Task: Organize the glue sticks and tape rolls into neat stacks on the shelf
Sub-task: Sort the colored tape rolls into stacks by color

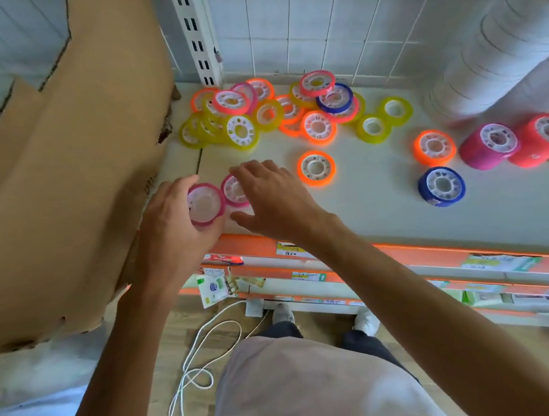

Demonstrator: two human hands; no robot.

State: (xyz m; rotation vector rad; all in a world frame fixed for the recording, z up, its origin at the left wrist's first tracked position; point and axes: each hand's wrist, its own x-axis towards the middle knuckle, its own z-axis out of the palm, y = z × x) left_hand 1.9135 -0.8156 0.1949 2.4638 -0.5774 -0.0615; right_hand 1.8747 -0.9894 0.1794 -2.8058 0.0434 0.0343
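Tape roll [205, 203], pink, light and stiff, is gripped by its rim in the left hand [173, 217]; beside it, a second roll [233, 191] lies under the right hand's [272, 194] spread, empty fingers.

The light is bright and soft, with only faint shadows. The orange shelf edge [438, 252] glows. The picture looks a little fuzzy all over. Straight lines bend near the edges, and far right things smear.
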